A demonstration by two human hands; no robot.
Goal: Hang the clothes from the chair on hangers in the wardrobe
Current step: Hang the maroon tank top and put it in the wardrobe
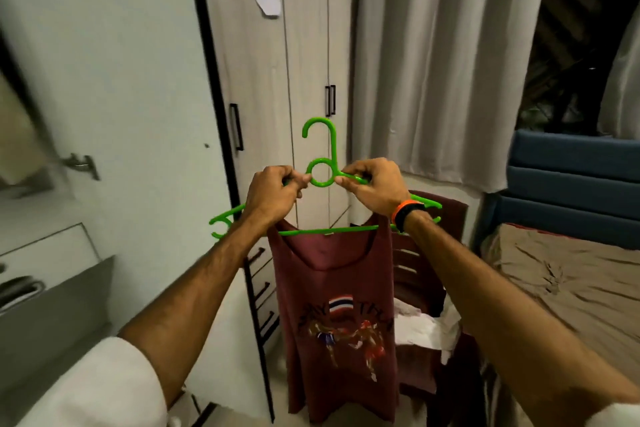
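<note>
**Maroon tank top held up on a green hanger before the wardrobe**

The person holds a bright green plastic hanger (323, 166) up in front of the wardrobe (277, 80). The left hand (273, 194) has its fingers curled round the hanger's left shoulder just beside the ring under the hook, and the right hand (374, 185) pinches the right shoulder on the other side of that ring. A maroon tank top (332, 322) hangs from the hanger's lower bar, straps over it, body dropping straight down between the forearms.

The print on the tank top shows a red, white and blue striped flag above two boxing figures. Dark lettering arcs either side of the flag; only "TH" on the right can be made out, the rest being blurred. The right wrist carries a black band with an orange edge (407, 213).

The wardrobe doors are pale wood-grain, closed, with slim black vertical handles, and a white scrap of paper (267, 2) is stuck high on one door; no writing can be read on it. Behind the tank top stands a dark reddish chair (429, 270) with white clothes (426, 326) heaped on its seat. To the right is a bed (571, 281) with a rumpled tan sheet and a blue padded headboard (571, 170). Pale grey curtains (443, 62) hang beside the wardrobe. On the left is a white door (104, 80) with a metal lever handle.
</note>
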